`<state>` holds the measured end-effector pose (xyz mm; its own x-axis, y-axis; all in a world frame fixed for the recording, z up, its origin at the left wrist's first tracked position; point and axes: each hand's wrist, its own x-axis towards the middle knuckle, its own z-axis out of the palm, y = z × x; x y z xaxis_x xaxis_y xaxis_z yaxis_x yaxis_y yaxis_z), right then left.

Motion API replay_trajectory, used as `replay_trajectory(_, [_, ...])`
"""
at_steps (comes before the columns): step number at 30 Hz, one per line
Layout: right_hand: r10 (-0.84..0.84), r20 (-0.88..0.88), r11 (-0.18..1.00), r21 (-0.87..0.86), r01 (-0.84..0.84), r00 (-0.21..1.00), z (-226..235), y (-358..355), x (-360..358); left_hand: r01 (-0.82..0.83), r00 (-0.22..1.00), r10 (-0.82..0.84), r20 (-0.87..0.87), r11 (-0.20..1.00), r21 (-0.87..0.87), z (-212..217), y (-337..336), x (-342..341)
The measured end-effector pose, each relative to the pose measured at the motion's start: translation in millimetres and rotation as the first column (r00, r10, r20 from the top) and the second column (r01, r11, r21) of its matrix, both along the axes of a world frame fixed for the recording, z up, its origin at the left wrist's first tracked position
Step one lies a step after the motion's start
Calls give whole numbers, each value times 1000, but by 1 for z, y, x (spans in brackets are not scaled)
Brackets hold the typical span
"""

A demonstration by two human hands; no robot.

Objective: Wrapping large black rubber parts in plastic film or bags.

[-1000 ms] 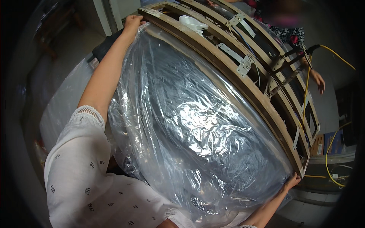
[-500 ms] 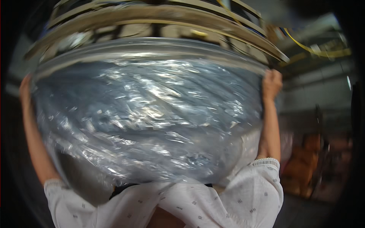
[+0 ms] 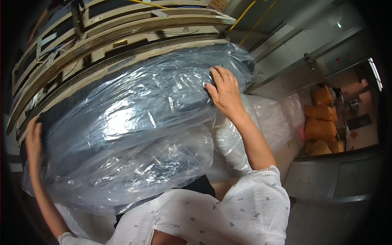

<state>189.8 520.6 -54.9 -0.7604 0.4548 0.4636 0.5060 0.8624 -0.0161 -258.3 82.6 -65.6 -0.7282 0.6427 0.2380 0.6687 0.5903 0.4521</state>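
Observation:
A large sheet of clear plastic film (image 3: pixel 118 122) drapes in shiny wrinkles over a long dark padded-looking piece (image 3: pixel 61 116), whose kind I cannot make out. On top of the film, near its right end, my right hand (image 3: pixel 226 92) lies with fingers stretched and thumb apart. My left hand (image 3: pixel 34 141) is at the far left end of the dark piece, its fingers extended upward against the edge. Loose film (image 3: pixel 151 159) hangs in folds toward my body.
Wooden slatted framework (image 3: pixel 134 26) runs along the far side, with yellow cords or hoses (image 3: pixel 245 14) beyond. More clear plastic (image 3: pixel 281 112) lies at the right. Orange sacks (image 3: pixel 320 126) are piled past a metal-edged opening, beside grey panels (image 3: pixel 281 79).
The view has turned. The film, earlier stretched between both raised hands, now lies over the dark piece. My right hand has loosened from a fist and rests flat on it.

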Motion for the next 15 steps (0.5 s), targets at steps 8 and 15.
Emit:
replay_trajectory(8, [-193,-126,972,110,207,973,-3,94,21,150,968,-205,143,934,324,-3,107,117])
replay_trajectory(15, [-508,-322,656,-745,117,799,7,164,40,167,979,-195,65,940,298,-10,101,115])
